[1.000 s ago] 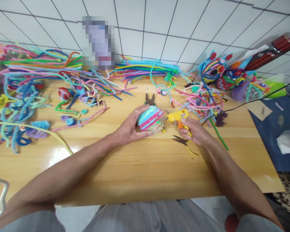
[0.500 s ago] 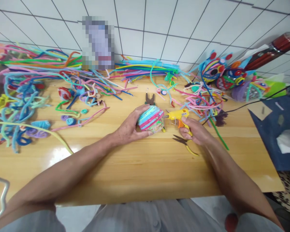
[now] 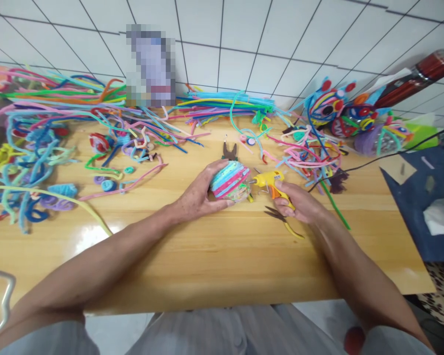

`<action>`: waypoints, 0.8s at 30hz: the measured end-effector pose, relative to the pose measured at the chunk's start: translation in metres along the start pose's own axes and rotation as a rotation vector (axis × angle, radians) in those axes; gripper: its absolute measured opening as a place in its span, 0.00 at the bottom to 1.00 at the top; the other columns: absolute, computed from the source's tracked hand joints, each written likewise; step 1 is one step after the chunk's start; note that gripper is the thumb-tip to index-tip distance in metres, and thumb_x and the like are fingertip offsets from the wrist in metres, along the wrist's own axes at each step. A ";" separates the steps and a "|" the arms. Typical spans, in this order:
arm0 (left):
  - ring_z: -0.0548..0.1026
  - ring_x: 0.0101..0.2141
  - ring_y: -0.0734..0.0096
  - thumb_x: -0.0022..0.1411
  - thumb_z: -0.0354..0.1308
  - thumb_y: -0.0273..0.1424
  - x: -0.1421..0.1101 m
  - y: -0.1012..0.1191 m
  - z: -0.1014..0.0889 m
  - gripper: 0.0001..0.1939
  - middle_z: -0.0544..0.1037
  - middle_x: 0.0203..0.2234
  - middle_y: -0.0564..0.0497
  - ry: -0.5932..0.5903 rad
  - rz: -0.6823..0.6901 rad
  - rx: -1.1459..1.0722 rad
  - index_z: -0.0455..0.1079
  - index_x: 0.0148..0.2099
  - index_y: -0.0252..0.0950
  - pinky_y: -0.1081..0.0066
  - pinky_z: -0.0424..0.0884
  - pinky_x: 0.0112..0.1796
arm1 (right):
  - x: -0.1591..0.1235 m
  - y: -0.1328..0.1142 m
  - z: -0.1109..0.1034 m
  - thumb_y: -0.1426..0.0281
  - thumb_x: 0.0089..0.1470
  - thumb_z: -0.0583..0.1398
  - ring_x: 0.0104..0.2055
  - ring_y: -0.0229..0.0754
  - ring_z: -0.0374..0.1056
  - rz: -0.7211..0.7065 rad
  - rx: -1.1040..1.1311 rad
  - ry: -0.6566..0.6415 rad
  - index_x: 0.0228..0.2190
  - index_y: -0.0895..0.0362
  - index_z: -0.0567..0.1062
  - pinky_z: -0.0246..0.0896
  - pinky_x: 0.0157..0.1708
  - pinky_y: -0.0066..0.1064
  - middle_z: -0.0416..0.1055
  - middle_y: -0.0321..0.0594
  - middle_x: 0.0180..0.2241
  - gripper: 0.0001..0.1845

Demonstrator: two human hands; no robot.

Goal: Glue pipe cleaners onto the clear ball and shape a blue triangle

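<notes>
My left hand [image 3: 202,195] is wrapped round the left side of a rounded object covered in pipe cleaners [image 3: 230,180], striped blue, pink and teal, with a clear part at its lower right. In my right hand [image 3: 296,198] is a yellow hot glue gun [image 3: 269,179] with an orange trigger. Its nozzle points left, at or very close to the clear part; I cannot tell whether they touch. Yellow-handled pliers or cutters [image 3: 284,220] lie on the table just below the glue gun. Behind the striped object sits a brown forked piece [image 3: 229,150].
Bundles of pipe cleaners [image 3: 225,106] line the tiled wall, and a tangle of them [image 3: 33,162] covers the left. Loose pieces [image 3: 314,153] lie at right, near decorated figures [image 3: 323,106] and a red flask [image 3: 416,76]. A black cord [image 3: 370,157] crosses the right side.
My right hand has moved the glue gun slightly left and down, bringing its nozzle closer to the clear part. The left hand and striped object stay nearly still.
</notes>
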State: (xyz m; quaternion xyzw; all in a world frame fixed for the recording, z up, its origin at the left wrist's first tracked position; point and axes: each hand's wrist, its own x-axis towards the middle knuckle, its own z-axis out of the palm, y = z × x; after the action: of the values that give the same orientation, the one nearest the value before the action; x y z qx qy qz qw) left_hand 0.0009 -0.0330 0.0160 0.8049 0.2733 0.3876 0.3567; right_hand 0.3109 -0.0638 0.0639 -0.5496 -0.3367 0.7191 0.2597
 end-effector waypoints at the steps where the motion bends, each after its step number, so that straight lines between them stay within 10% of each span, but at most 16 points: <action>1: 0.63 0.70 0.43 0.63 0.71 0.42 0.000 0.000 0.000 0.49 0.62 0.70 0.35 -0.001 -0.001 0.001 0.48 0.77 0.45 0.43 0.63 0.69 | -0.001 0.000 -0.001 0.41 0.44 0.73 0.16 0.28 0.46 0.007 -0.003 -0.009 0.32 0.53 0.66 0.37 0.14 0.21 0.55 0.23 0.18 0.34; 24: 0.64 0.70 0.44 0.63 0.71 0.42 0.001 0.001 0.000 0.49 0.63 0.70 0.35 0.003 0.006 0.011 0.49 0.77 0.44 0.44 0.63 0.69 | -0.007 0.000 -0.002 0.42 0.47 0.72 0.16 0.29 0.49 -0.093 -0.009 0.081 0.30 0.53 0.66 0.41 0.15 0.22 0.54 0.25 0.18 0.32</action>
State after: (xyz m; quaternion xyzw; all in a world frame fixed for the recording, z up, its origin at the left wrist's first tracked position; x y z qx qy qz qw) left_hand 0.0015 -0.0329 0.0177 0.8073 0.2734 0.3882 0.3505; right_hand 0.3143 -0.0690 0.0678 -0.5634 -0.3543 0.6819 0.3036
